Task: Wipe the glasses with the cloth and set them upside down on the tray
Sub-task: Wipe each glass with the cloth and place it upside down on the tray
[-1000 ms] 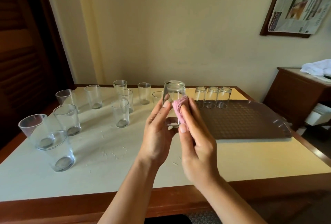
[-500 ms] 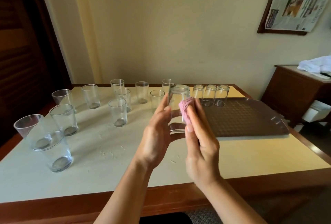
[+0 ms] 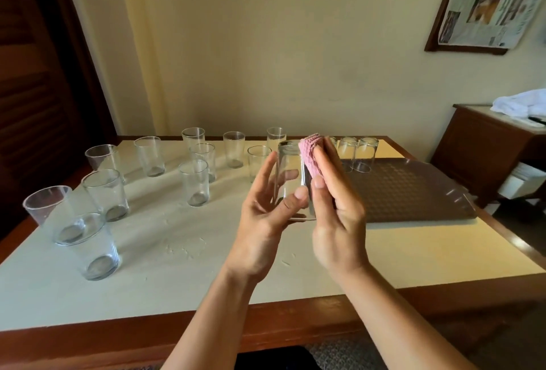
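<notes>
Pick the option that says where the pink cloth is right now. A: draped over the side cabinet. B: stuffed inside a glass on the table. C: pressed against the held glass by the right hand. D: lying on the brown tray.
C: the right hand presses the pink cloth against the side of the glass, which the left hand holds above the table.

Cream wall (image 3: 295, 44) at the far side, with a dark louvred wooden door (image 3: 32, 88) to the left. Framed newspaper (image 3: 490, 0) up on the right. Below it, a brown wooden side cabinet (image 3: 478, 150) topped by a crumpled white cloth (image 3: 520, 102).
</notes>
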A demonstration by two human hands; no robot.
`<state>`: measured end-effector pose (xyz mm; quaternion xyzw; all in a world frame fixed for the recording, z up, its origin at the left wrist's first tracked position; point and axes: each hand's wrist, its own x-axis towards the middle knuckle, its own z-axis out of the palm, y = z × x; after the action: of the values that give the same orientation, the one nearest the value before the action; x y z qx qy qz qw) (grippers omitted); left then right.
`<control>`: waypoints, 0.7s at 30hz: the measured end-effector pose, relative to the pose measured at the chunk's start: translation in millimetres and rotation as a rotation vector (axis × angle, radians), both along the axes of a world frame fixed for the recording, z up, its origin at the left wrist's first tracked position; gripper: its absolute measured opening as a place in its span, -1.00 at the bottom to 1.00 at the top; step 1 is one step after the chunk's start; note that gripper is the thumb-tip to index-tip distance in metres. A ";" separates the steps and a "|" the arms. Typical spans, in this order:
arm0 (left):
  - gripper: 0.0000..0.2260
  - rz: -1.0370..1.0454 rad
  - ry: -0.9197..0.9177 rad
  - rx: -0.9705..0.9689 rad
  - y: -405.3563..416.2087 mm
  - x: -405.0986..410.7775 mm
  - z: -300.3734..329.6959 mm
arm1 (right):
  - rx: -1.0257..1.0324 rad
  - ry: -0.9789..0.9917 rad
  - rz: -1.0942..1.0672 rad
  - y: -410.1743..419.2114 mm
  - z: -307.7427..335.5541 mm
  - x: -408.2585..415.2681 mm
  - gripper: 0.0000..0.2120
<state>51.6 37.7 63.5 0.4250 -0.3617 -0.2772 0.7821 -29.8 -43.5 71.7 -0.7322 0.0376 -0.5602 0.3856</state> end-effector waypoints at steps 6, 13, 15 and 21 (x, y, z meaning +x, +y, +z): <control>-0.61 -0.054 0.120 -0.019 0.6 14.5 7.6 | -0.010 0.030 0.060 28.2 -28.8 -8.8 -0.58; -0.39 -0.018 0.033 0.027 0.3 5.6 -4.4 | -0.031 0.057 0.050 -2.5 -1.0 -0.5 -0.61; -0.41 0.027 0.059 0.024 -2.4 8.6 -0.9 | -0.017 0.072 0.116 9.3 -15.7 -5.4 -0.60; -0.55 -0.146 0.071 0.067 6.1 10.9 -6.2 | -0.029 0.056 0.059 4.4 -22.1 -6.2 -0.61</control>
<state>62.5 43.8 57.4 0.4132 -0.3541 -0.3603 0.7576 -36.0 -39.1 49.7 -0.7541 0.0185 -0.5282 0.3900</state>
